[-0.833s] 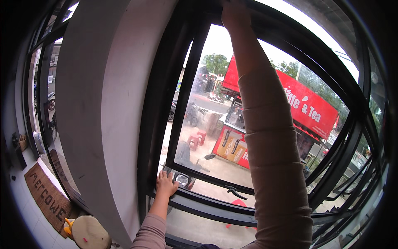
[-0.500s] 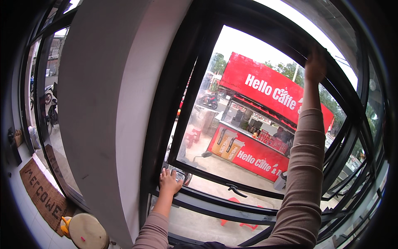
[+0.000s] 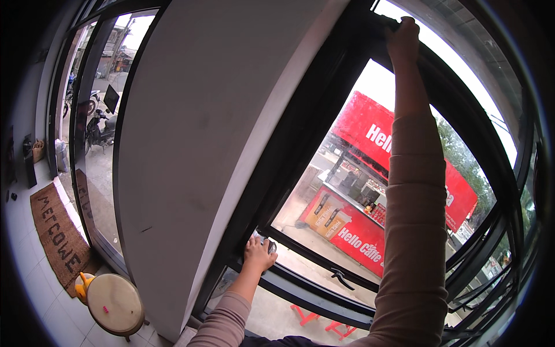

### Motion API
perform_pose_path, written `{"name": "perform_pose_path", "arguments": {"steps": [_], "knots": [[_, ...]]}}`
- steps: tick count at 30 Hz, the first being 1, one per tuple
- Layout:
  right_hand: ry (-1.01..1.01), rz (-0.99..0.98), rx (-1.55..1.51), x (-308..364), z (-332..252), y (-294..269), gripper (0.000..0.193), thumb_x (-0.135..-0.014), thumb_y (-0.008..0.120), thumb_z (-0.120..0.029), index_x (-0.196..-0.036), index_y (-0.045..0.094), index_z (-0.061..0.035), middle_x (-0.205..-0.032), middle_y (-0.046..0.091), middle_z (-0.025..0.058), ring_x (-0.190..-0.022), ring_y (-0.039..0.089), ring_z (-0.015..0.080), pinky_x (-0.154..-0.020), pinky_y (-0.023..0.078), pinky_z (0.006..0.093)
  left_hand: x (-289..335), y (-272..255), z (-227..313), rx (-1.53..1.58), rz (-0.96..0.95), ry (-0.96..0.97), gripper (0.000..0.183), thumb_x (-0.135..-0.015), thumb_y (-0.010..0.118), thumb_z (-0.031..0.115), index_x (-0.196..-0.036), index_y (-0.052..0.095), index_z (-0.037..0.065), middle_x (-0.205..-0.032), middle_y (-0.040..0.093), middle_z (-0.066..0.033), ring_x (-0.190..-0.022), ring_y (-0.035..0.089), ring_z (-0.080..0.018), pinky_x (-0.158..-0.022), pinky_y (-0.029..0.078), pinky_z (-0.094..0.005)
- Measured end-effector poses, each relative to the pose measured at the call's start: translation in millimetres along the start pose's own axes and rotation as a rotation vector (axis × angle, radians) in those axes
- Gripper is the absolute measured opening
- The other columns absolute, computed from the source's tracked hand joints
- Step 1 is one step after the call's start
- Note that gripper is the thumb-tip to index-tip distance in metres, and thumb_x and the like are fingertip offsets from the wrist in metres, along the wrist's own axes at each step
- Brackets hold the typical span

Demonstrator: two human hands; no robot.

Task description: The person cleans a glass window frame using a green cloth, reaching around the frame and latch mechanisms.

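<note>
A black-framed window (image 3: 324,289) fills the right half of the view. My left hand (image 3: 258,253) rests at the window's lower left corner, covering a small shiny round object (image 3: 271,246) on the bottom rail. My right arm in a beige sleeve stretches straight up. My right hand (image 3: 403,36) has its fingers curled over the top rail of the frame (image 3: 370,14). A black window handle (image 3: 342,279) sits on the lower rail between my two arms.
A wide white pillar (image 3: 191,144) stands left of the window. Beyond it is a glass door (image 3: 95,173) with a brown doormat (image 3: 58,237) on the tiled floor. A round cream stool (image 3: 114,303) and a yellow object (image 3: 82,283) stand at the pillar's foot. Outside is a red kiosk (image 3: 352,231).
My right hand has shifted along the top rail and my view has swung left, showing more pillar and door. My left hand stays at the lower corner.
</note>
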State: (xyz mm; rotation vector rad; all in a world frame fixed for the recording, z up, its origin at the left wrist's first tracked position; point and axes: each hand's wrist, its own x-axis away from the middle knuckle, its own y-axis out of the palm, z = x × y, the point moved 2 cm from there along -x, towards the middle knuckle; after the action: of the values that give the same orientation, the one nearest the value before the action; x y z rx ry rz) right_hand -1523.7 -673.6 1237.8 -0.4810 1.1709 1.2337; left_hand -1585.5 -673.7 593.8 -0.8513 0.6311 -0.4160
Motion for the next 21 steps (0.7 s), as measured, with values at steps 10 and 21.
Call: {"name": "perform_pose_path", "arguments": {"steps": [10,21], "knots": [[0.046,-0.064,-0.228,80.8,-101.8,23.4,0.040,-0.072,0.068,-0.017,-0.108,0.056,-0.0035,-0.115,0.052,0.0155,-0.106,0.053,0.0340,-0.087,0.047,0.0408,0.4,-1.0,9.0,0.063,-0.010,0.057,0.063,-0.077,0.050,0.046,-0.127,0.049,0.008,-0.136,0.038,-0.0219,-0.132,0.026,-0.0361,-0.107,0.024,-0.0447],[0.459,0.082,-0.625,85.3,-77.9,14.7,0.047,-0.073,0.068,-0.023,-0.112,0.049,-0.0050,-0.105,0.059,0.0199,-0.101,0.056,0.0362,-0.090,0.044,0.0386,2.1,0.7,1.0,0.077,0.075,0.060,0.061,-0.076,0.054,0.047,-0.121,0.052,0.006,-0.128,0.043,-0.0202,-0.129,0.030,-0.0344,-0.106,0.025,-0.0420]]}}
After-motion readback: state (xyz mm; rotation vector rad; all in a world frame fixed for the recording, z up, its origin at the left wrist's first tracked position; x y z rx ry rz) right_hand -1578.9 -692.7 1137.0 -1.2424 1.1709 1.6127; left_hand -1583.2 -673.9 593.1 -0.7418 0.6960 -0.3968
